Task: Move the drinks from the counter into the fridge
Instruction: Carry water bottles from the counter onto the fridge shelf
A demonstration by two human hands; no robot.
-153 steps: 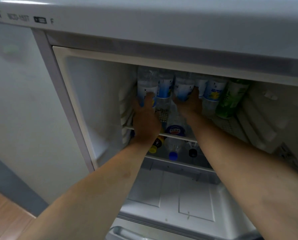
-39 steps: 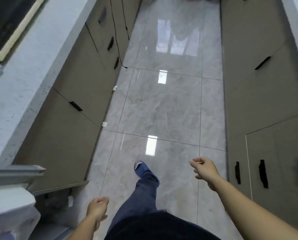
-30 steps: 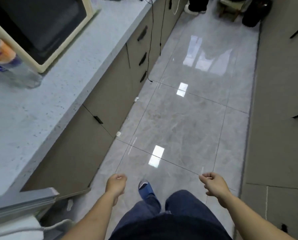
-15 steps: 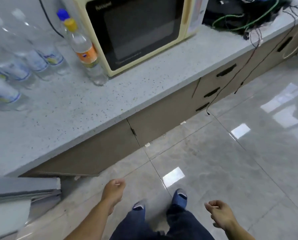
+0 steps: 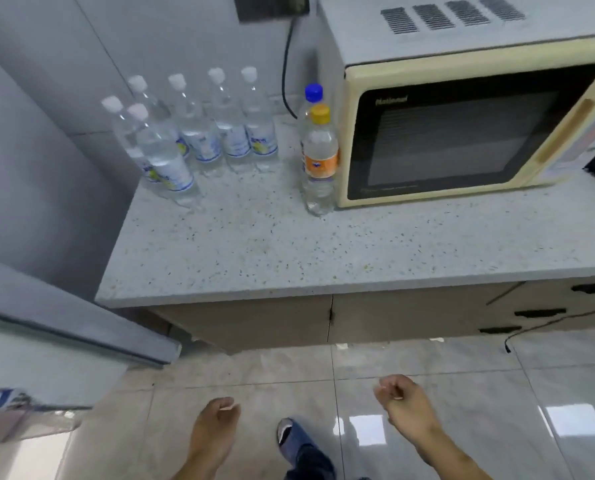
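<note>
Several clear water bottles (image 5: 199, 133) with white caps stand in a cluster at the back left of the speckled counter (image 5: 289, 254). A bottle with a yellow cap and orange label (image 5: 320, 157) stands beside the microwave, and a blue-capped bottle (image 5: 312, 98) is right behind it. My left hand (image 5: 216, 420) and my right hand (image 5: 401, 400) hang low over the floor in front of the counter, fingers loosely curled, holding nothing. The fridge door (image 5: 64, 327) juts in at the left edge.
A cream microwave (image 5: 462, 126) takes up the right of the counter, with a black cable (image 5: 285, 74) running down the wall behind the bottles. Cabinet fronts (image 5: 358, 317) with dark handles sit below. My foot in a blue shoe (image 5: 292, 438) is on the glossy tiled floor.
I have left the fridge, where both hands were among bottles on the shelf, and turned to face the counter. The bottles and microwave have come into full view; both hands stay low and empty.
</note>
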